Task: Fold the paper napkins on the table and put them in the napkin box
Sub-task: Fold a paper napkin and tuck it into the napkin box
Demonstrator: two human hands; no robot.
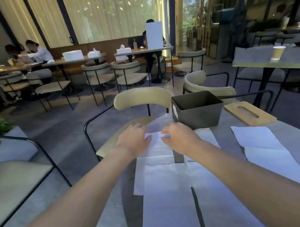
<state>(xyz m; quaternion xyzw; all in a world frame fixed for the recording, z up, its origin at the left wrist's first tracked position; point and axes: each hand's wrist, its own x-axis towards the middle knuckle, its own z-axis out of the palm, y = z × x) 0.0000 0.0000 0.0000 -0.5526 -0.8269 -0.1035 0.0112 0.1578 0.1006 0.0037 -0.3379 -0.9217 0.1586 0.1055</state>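
Observation:
Several white paper napkins lie flat on the grey table [288, 140]. The farthest napkin [158, 142] lies in front of the dark grey napkin box [198, 110], which stands with no lid on it. My left hand [133, 140] and my right hand [179, 139] both rest on this napkin's far edge, fingers pinching it at either side. Nearer me lie more napkins [168, 191]. Another unfolded napkin [264, 150] lies at the right.
The box's wooden lid [249, 113] with a slot lies to the right of the box. A beige chair [141, 98] stands behind the table's far edge, another at the left. People sit at far tables. A paper cup [278, 53] stands on the right table.

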